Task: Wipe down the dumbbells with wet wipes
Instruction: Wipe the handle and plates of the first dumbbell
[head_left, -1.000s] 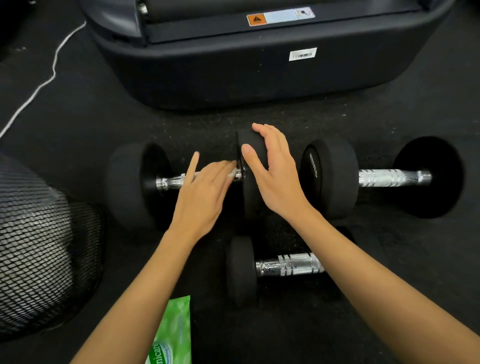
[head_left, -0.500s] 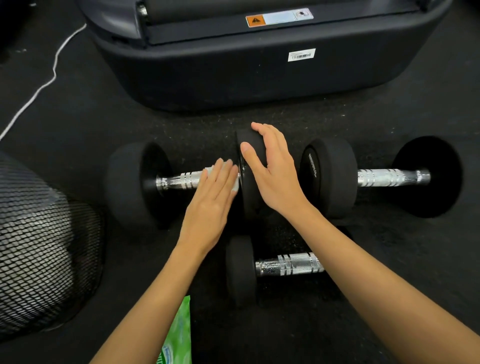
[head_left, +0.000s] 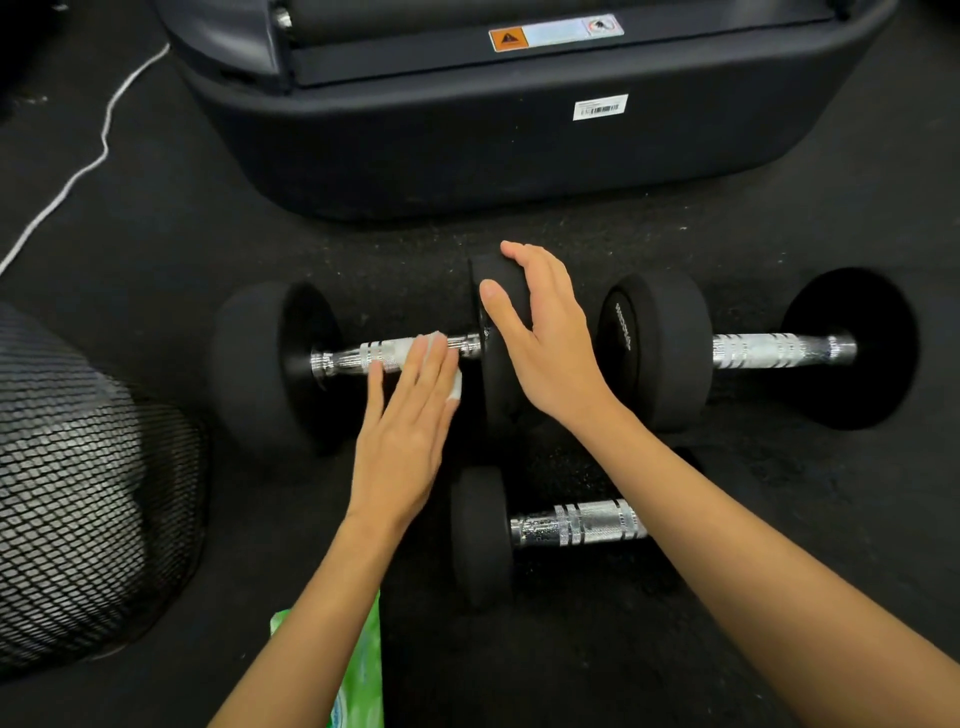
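Wet wipe packet: green, at the near edge of the dark floor, partly under the left forearm.

Mesh bin: black netting, near left, well apart from the dumbbells.

Small dumbbell: lies on the floor between the two forearms; black end at its left, chrome handle running right until the right forearm hides it.

Left hand: fingers straight and together, laid flat over the handle of the left dumbbell. A white wipe sits under the fingers, pressed against the chrome, with its edges showing at the fingertips and beside the little finger.

Left dumbbell: lies crosswise on the floor, black round ends, ribbed chrome handle. Its left end is bare; its right end is under the right hand.

Right hand: draped over the top of the left dumbbell's right end, fingers extended across the rubber, thumb lying down its inner face. Relaxed, not clenched.

Right dumbbell: same row, just beside the left dumbbell, with its near end close to the right wrist. Untouched.

Machine base: dark moulded housing beyond the dumbbells, with an orange warning label and a barcode sticker.

White cable: trails across the floor, far left.
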